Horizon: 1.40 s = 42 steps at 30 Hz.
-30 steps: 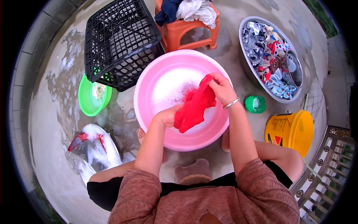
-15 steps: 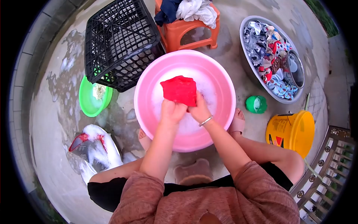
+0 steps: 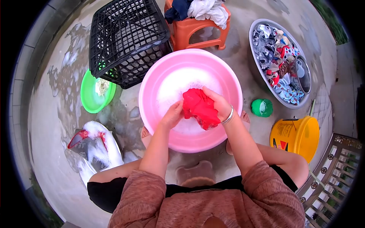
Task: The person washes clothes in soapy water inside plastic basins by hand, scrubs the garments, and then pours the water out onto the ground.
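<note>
Suds (image 3: pixel 178 80) are sitting in the pink basin (image 3: pixel 147 99), and you are holding a red cloth (image 3: pixel 199 108) just over them.
You seem to be washing it by hand. Your right hand (image 3: pixel 220 105) is gripping its right side; your left hand (image 3: pixel 173 114) is touching its left edge, but I can't tell if those fingers are squeezing. Next is probably calling for two firm hands, since the cloth is looking wet, bunched and floppy.

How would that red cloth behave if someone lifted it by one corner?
Probably floppy: the red cloth bunches into soft folds in the right hand. It may be slippery, since suds lie in the pink basin below it.
</note>
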Each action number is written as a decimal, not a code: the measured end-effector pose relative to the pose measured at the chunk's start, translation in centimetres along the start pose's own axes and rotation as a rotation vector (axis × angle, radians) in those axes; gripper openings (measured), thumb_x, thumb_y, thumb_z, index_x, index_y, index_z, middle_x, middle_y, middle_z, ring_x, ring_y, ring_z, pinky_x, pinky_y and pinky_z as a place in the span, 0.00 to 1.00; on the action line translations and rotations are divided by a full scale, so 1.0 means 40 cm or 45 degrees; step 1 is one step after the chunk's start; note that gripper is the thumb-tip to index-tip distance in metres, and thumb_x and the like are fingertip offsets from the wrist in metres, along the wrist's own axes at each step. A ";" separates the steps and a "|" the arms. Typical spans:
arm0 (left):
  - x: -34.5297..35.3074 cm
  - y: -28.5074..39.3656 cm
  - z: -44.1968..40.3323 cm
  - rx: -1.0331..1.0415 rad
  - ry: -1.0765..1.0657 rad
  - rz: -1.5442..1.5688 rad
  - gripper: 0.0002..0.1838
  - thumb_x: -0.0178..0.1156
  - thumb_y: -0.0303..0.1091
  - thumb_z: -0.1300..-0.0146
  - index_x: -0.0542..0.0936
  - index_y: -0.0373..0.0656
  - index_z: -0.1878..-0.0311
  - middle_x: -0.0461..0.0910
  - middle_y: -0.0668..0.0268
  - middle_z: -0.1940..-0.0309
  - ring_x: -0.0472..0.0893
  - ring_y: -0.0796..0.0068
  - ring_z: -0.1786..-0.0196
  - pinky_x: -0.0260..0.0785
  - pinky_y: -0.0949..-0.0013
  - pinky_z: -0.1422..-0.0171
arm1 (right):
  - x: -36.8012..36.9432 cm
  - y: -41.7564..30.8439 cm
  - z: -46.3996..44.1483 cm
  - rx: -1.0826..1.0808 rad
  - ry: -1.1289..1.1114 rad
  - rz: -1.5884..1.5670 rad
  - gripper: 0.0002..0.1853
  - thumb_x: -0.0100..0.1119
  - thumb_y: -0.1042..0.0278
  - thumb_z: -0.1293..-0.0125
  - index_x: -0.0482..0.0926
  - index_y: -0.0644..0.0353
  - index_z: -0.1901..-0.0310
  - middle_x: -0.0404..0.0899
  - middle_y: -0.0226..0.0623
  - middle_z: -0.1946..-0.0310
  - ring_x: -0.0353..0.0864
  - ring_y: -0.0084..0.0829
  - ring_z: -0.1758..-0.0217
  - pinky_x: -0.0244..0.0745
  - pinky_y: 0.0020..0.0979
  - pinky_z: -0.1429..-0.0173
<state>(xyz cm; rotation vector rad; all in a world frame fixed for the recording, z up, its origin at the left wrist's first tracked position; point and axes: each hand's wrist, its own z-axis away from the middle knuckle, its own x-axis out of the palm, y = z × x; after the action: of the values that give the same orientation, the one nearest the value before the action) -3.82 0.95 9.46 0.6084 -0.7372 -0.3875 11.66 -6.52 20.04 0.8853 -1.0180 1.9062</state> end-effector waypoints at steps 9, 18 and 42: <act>0.048 0.030 0.029 -0.104 -0.213 -0.307 0.26 0.43 0.50 0.42 0.64 0.35 0.50 0.70 0.58 0.55 0.70 0.69 0.52 0.61 0.68 0.47 | -0.096 -0.076 -0.033 0.063 0.479 0.544 0.23 0.46 0.51 0.43 0.70 0.65 0.58 0.75 0.37 0.65 0.75 0.32 0.66 0.70 0.30 0.59; 0.085 0.070 0.027 -0.009 -0.066 0.725 0.21 0.46 0.47 0.42 0.68 0.37 0.56 0.73 0.58 0.60 0.73 0.67 0.59 0.66 0.66 0.54 | -0.173 0.038 -0.041 -0.107 0.374 1.958 0.16 0.50 0.66 0.48 0.70 0.63 0.58 0.74 0.39 0.65 0.71 0.27 0.62 0.65 0.26 0.57; 0.073 0.205 0.091 0.487 0.311 0.817 0.18 0.40 0.44 0.39 0.66 0.38 0.55 0.72 0.60 0.61 0.73 0.67 0.59 0.68 0.64 0.57 | -0.121 0.159 -0.163 -0.408 0.378 1.057 0.13 0.48 0.70 0.43 0.69 0.63 0.57 0.73 0.31 0.71 0.71 0.21 0.70 0.68 0.22 0.65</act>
<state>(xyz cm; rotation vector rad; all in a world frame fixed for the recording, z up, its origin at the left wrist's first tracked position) -3.50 4.30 18.27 0.7221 -0.7322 0.4235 6.96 -4.66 11.04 -0.0495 -1.5910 2.3262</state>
